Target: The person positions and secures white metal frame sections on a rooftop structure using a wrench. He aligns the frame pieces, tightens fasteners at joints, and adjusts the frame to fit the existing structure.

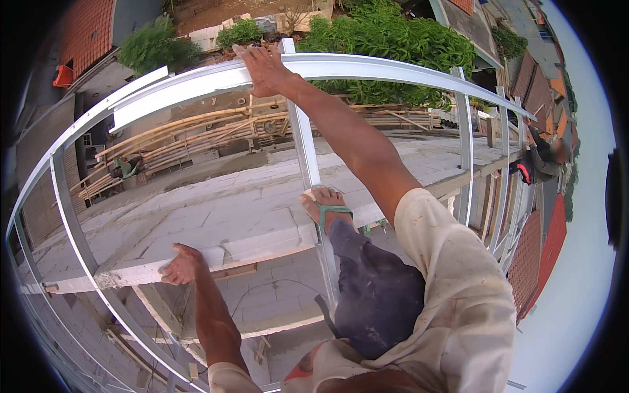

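My right hand (263, 71) reaches up and is wrapped over the top of a long, silvery metal beam (367, 65). Lower on the left, my left hand (183, 264) grips the near edge of a pale block wall (242, 216), its fingers curled against the edge and partly hidden. An upright metal post (301, 141) stands under the beam, close to my right hand. My foot (327, 200), in a sandal with a green strap, rests on the wall top beside that post.
More metal posts (464, 150) rise along the wall, and the frame curves down at left. Far right, another person (547, 160) is at the frame. Bamboo poles (190, 144) and a person (128, 167) are far below. Beneath me are wall openings and a concrete ledge (282, 321).
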